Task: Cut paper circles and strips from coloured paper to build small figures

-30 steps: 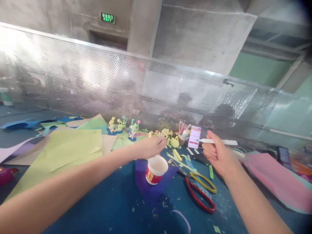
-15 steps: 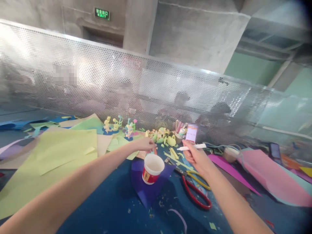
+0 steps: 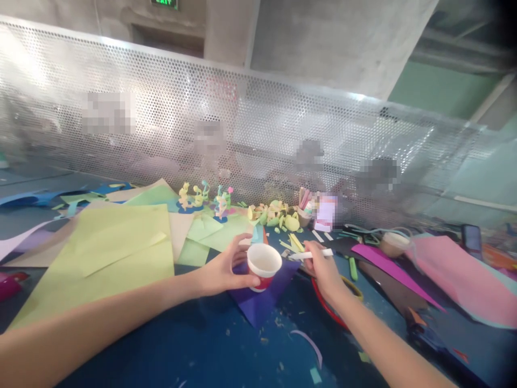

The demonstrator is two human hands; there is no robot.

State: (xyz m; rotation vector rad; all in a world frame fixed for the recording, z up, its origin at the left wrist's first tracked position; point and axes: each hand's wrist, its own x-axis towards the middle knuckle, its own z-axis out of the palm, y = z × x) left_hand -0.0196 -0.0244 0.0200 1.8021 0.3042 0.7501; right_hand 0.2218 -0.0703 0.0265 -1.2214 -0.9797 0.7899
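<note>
Within left hand (image 3: 223, 269) grip, paper cup (image 3: 264, 264); pen (image 3: 311, 255) in right hand (image 3: 323, 269).

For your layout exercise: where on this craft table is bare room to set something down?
Bare blue table lies in front of the purple sheet, between both forearms. It is crowded around the paper cup, the scissors, and the cuttings by the mesh screen.

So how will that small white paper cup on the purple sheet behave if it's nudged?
The paper cup looks thin-walled and seemingly empty, so probably very light and easily tipped. It already leans in the left hand. A firm squeeze would likely crush it. It sits on loose purple paper, so may slide.
</note>
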